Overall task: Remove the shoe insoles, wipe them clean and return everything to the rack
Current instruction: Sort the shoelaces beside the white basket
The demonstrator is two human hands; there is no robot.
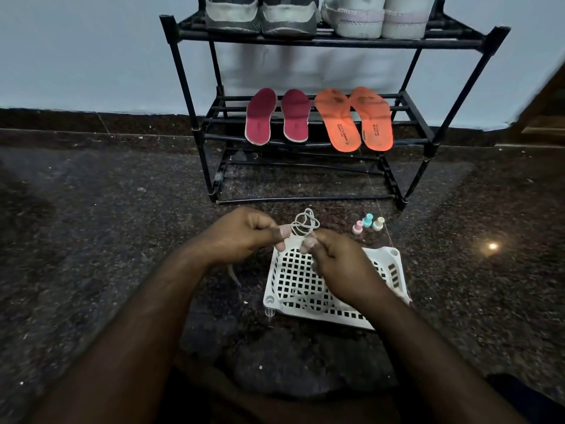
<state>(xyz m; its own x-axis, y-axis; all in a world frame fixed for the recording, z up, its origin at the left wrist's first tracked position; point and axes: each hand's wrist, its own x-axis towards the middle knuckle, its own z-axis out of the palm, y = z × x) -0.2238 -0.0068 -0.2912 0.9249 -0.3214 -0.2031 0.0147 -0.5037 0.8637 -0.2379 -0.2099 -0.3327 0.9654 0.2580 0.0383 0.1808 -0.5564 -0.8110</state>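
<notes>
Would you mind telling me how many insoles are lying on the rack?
4, all on the middle shelf: two maroon insoles on its left, two orange insoles on its right. None looks hidden.

Black shoe rack (pixel 195 117): top shelf, grey shoes (pixel 261 16) left & white shoes (pixel 374 18) right; mid shelf, 2 maroon insoles (pixel 276 116), 2 orange insoles (pixel 354 119), face-up, side by side.

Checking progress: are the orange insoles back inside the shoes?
No: both orange insoles lie on the rack's middle shelf, below the shoes.
</notes>
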